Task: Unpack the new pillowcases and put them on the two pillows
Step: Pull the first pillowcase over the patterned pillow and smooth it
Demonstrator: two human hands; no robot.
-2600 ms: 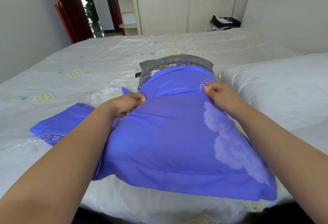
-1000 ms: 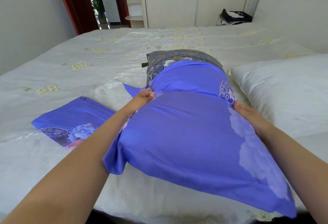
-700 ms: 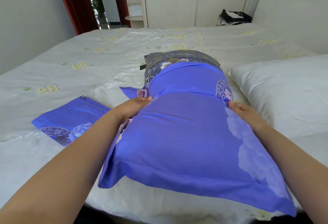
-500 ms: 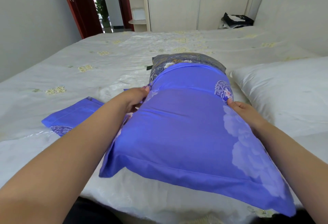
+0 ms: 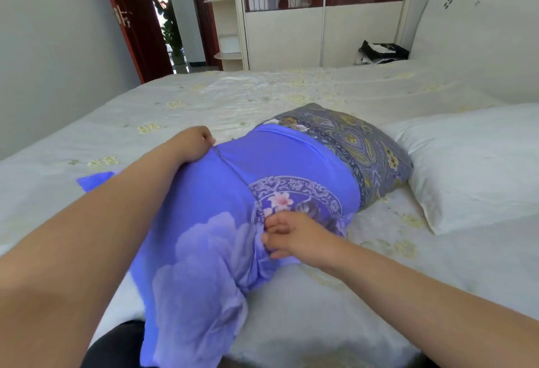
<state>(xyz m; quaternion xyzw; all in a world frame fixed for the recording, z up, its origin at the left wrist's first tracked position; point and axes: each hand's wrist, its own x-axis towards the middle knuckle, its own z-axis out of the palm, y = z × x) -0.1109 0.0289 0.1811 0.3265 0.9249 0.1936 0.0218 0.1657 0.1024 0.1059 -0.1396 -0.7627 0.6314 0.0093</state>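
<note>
Both hands pinch the blue pillowcase [image 5: 221, 221] hem: left hand [image 5: 192, 144] at 11 o'clock, right hand [image 5: 291, 239] nearer. The patterned pillow [image 5: 358, 145] protrudes toward 1 o'clock, along its long axis.

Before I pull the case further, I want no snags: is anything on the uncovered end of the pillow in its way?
Nothing visible does. The grey patterned pillow end lies bare on the bed. The white pillow lies close beside it. Both hands already grip the blue pillowcase: left hand, right hand.
</note>
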